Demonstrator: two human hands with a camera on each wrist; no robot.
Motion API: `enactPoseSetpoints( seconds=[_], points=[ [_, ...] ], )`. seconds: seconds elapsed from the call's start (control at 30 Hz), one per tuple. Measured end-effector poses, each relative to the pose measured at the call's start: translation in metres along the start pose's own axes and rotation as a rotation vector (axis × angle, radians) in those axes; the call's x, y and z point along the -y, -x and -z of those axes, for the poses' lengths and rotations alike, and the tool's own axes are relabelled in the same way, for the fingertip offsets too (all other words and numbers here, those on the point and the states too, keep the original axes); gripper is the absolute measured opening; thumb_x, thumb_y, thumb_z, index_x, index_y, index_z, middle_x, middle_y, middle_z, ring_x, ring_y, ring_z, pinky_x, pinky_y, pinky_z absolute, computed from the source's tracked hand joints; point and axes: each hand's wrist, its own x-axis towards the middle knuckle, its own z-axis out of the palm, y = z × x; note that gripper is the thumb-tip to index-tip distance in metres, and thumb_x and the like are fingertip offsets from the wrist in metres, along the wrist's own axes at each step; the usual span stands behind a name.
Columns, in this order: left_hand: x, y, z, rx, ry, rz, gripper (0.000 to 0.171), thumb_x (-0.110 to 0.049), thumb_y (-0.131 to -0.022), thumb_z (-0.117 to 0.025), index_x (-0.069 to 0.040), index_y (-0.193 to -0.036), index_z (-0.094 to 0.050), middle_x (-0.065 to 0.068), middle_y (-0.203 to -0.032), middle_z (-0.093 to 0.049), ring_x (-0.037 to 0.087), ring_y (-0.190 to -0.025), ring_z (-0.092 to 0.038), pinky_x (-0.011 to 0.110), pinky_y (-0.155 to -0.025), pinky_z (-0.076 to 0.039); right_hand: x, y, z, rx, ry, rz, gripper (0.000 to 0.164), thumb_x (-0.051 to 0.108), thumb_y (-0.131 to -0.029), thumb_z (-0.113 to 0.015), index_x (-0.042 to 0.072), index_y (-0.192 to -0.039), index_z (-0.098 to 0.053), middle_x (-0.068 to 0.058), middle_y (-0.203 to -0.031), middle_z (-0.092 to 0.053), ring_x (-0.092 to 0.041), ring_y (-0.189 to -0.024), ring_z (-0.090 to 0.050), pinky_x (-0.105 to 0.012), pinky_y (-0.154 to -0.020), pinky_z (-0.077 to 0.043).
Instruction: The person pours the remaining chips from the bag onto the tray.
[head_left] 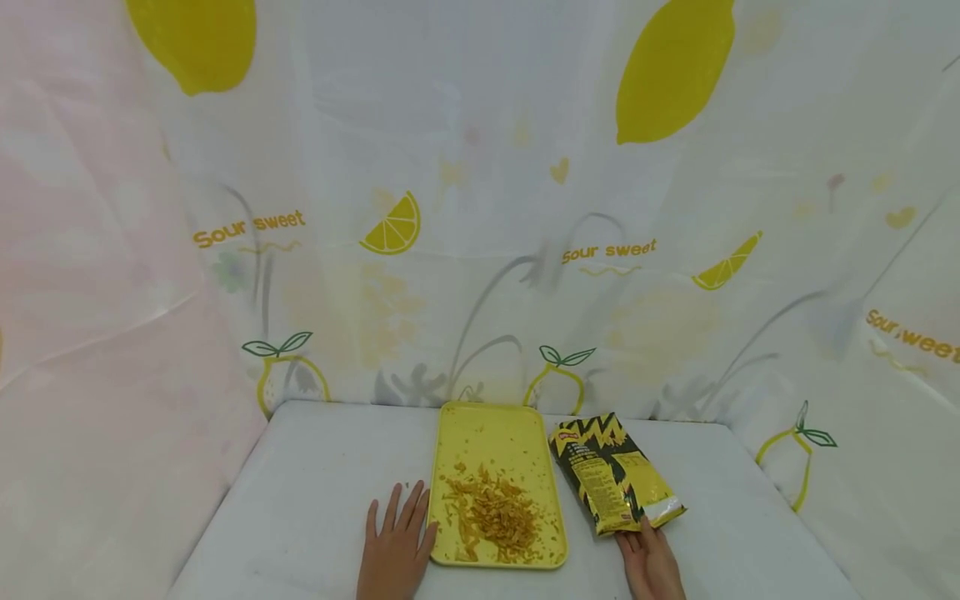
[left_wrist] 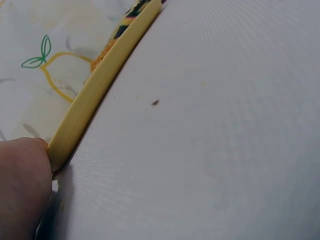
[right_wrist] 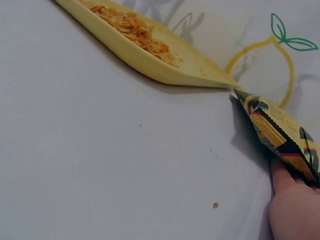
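A yellow tray (head_left: pixel 491 433) lies on the white table with a heap of orange-brown crisp flakes (head_left: pixel 504 518) at its near end. My left hand (head_left: pixel 397 537) rests beside its left edge with the fingers spread and straight; the thumb is right at the rim. To the right of the tray is a black and yellow snack bag (head_left: pixel 611 475), printed side up and tilted. My right hand (head_left: pixel 651 562) holds this bag by its near edge, the thumb over it and the fingers underneath. In the right wrist view the bag (right_wrist: pixel 282 132) reaches close to the tray's corner.
A white table (head_left: pixel 322 467) carries everything, with a few small crumbs (right_wrist: pixel 215 205) scattered on it. Behind it hangs a white curtain (head_left: pixel 480 317) printed with lemons and the words "sour sweet", which also closes in both sides.
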Motion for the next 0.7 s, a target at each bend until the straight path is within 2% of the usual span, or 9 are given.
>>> enactPoseSetpoints(
  seconds=[0.2, 0.37, 0.47, 0.53, 0.7],
  points=[
    [-0.002, 0.000, 0.000, 0.040, 0.015, 0.020, 0.057, -0.050, -0.083, -0.051, -0.026, -0.134, -0.045, -0.006, -0.140, -0.044, 0.024, -0.132, -0.038, 0.055, -0.110, -0.020, 0.002, 0.002, 0.000, 0.004, 0.021, -0.019, 0.066, 0.041, -0.096, -0.030, 0.029, -0.142, 0.015, 0.003, -0.154, 0.010, -0.011, -0.143, 0.004, -0.029, -0.121, -0.006],
    [0.000, 0.001, -0.001, 0.015, 0.006, 0.009, 0.057, -0.050, -0.082, -0.052, -0.025, -0.133, -0.045, -0.006, -0.139, -0.045, 0.024, -0.131, -0.039, 0.056, -0.110, -0.021, 0.000, 0.002, -0.001, -0.012, 0.037, -0.042, 0.067, 0.042, -0.095, -0.030, 0.026, -0.144, 0.013, 0.004, -0.154, 0.009, -0.011, -0.143, 0.003, -0.028, -0.121, -0.008],
    [0.000, 0.000, -0.002, 0.023, 0.006, 0.016, 0.057, -0.050, -0.082, -0.051, -0.026, -0.134, -0.044, -0.006, -0.140, -0.044, 0.024, -0.132, -0.039, 0.055, -0.110, -0.021, 0.001, 0.003, -0.002, 0.000, 0.073, -0.045, 0.068, 0.042, -0.095, -0.029, 0.023, -0.144, 0.014, 0.001, -0.153, 0.010, -0.014, -0.143, 0.005, -0.030, -0.121, -0.008],
    [-0.001, -0.001, -0.002, 0.046, 0.015, 0.033, 0.056, -0.051, -0.083, -0.050, -0.026, -0.134, -0.044, -0.007, -0.140, -0.044, 0.024, -0.132, -0.037, 0.055, -0.111, -0.019, 0.004, 0.004, -0.002, 0.020, 0.121, -0.052, 0.067, 0.042, -0.096, -0.026, 0.018, -0.143, 0.017, -0.004, -0.153, 0.010, -0.018, -0.142, 0.004, -0.033, -0.121, -0.010],
    [-0.003, -0.004, -0.004, 0.097, 0.040, 0.070, 0.054, -0.052, -0.085, -0.047, -0.028, -0.133, -0.044, -0.009, -0.141, -0.042, 0.024, -0.133, -0.035, 0.054, -0.111, -0.018, 0.014, 0.007, -0.004, 0.071, 0.358, -0.108, 0.073, 0.047, -0.095, -0.015, 0.002, -0.141, 0.018, -0.025, -0.149, 0.007, -0.034, -0.140, -0.001, -0.040, -0.118, -0.017]
  ],
)
